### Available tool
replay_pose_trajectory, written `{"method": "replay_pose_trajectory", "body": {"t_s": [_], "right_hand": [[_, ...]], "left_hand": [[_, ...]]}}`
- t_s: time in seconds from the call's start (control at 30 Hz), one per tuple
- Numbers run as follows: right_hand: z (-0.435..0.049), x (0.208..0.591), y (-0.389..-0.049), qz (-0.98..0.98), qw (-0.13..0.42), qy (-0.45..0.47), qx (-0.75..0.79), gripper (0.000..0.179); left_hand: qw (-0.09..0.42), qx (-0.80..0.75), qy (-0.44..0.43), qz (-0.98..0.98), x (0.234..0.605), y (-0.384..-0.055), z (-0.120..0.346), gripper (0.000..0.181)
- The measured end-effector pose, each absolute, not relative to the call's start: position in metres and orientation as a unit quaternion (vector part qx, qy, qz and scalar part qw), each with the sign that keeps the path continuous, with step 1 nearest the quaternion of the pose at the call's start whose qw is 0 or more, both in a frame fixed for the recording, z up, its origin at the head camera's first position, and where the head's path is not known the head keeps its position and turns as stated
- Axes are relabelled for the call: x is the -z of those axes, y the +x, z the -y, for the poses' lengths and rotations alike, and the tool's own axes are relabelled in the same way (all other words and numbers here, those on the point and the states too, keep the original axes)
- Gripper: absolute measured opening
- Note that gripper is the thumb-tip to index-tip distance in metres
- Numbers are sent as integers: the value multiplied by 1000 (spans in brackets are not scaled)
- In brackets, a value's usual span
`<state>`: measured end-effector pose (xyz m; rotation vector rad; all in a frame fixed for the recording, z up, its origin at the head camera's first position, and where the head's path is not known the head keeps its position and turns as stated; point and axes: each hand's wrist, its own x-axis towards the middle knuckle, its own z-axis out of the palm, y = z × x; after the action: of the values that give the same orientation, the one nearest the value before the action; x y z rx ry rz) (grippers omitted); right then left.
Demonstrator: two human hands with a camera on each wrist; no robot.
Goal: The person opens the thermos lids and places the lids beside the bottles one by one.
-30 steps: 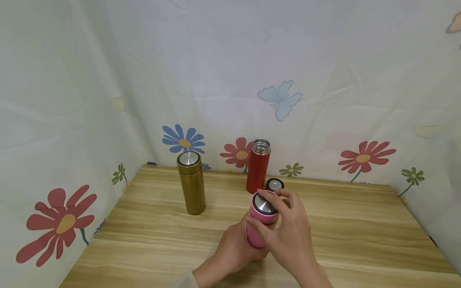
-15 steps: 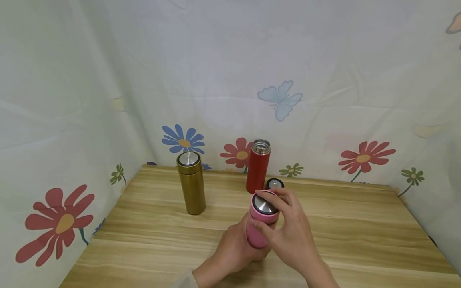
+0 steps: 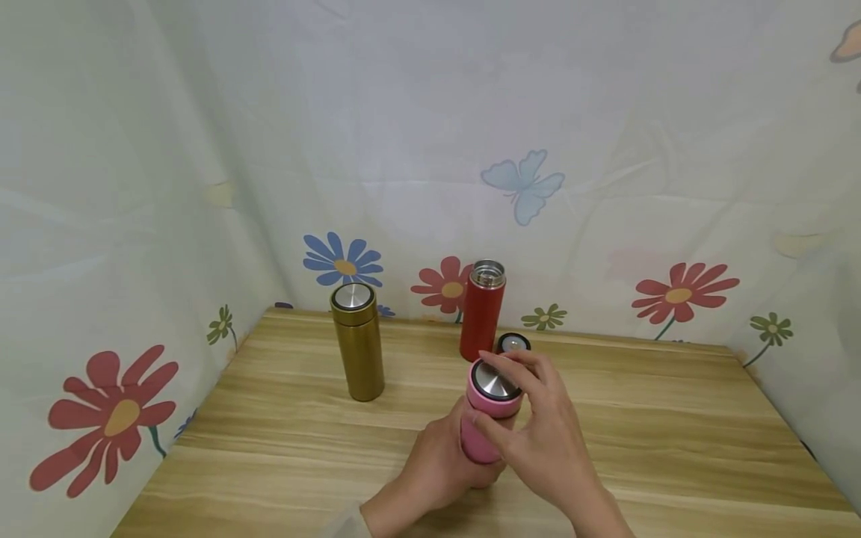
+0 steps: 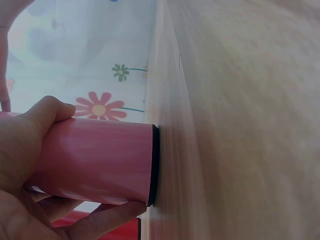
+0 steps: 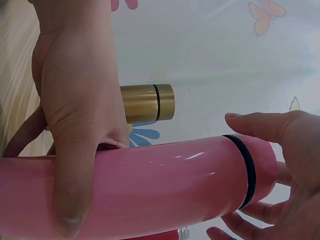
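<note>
A pink thermos [image 3: 480,441] stands roughly upright in front of me, its pink lid [image 3: 498,407] topped by a silver disc. My left hand [image 3: 440,459] wraps the body, and in the left wrist view its fingers curl round near the black base. Whether that base touches the table cannot be told. My right hand [image 3: 548,441] has its fingers curved round the lid, the index finger across the top and the thumb at the near side. In the right wrist view the lid [image 5: 262,167] sits on the body, with a black ring below it; the thumb's contact is unclear.
A gold thermos [image 3: 359,359] with its lid on stands at the left. Behind the hands is a red thermos [image 3: 480,317] with an uncovered steel mouth; a loose lid [image 3: 514,344] lies beside it. A flowered curtain [image 3: 430,149] surrounds the wooden table [image 3: 673,418].
The right hand's fingers shift slightly on the lid and its thumb has slid a little to the right. The left hand and the thermoses stay in place.
</note>
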<state>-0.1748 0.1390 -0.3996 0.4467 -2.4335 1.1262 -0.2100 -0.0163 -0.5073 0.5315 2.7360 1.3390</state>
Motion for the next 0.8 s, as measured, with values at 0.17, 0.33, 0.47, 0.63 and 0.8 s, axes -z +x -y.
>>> {"method": "replay_pose_trajectory", "body": {"t_s": [0.17, 0.33, 0.47, 0.63, 0.8], "right_hand": [[-136, 399, -172, 883, 236, 138, -381, 73], [-131, 400, -170, 892, 293, 116, -325, 77], [-127, 401, -170, 896, 320, 105, -290, 75], [-125, 404, -170, 888, 347, 109, -281, 68], [-124, 404, -170, 885, 350, 112, -284, 63]], "left_hand": [[31, -424, 160, -891, 505, -209, 15, 85], [20, -412, 151, -898, 504, -206, 14, 80], [24, -413, 152, -898, 504, -206, 14, 79], [32, -409, 152, -899, 502, -206, 14, 82], [23, -403, 154, -902, 501, -205, 13, 82]]}}
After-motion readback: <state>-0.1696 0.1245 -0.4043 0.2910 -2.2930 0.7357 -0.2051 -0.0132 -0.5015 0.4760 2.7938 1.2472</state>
